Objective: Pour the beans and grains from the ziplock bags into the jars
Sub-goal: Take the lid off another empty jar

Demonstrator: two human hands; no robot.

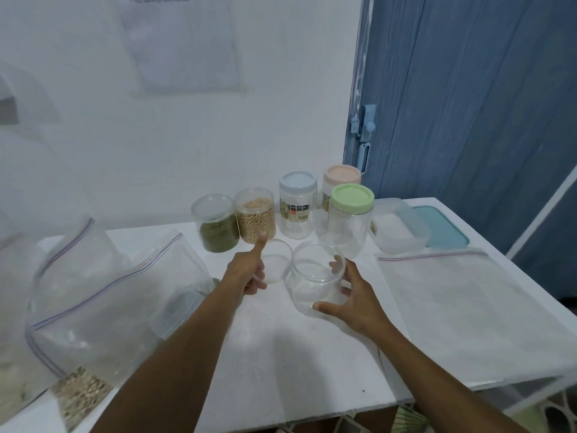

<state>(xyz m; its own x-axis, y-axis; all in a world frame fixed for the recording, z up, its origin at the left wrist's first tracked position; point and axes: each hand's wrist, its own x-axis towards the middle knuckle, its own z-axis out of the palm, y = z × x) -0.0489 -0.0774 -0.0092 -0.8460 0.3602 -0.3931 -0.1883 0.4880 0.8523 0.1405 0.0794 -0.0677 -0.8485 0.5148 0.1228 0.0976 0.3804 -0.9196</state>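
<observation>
An empty clear jar (312, 282) without a lid stands at the middle of the white table (281, 354). My right hand (349, 295) grips it, thumb on the near side and fingers round the right side. My left hand (249, 270) holds a clear lid (276, 260) just left of the jar, thumb pointing up. Behind stand an open jar of green beans (217, 228) and an open jar of tan beans (256, 218). Ziplock bags (103, 292) with grains lie at the left.
At the back stand empty jars with a blue lid (297, 207), a pink lid (342, 176) and a green lid (352, 218). A clear box (398, 228) and its teal lid (443, 226) lie to their right. An empty flat ziplock bag (468, 307) covers the table's right side.
</observation>
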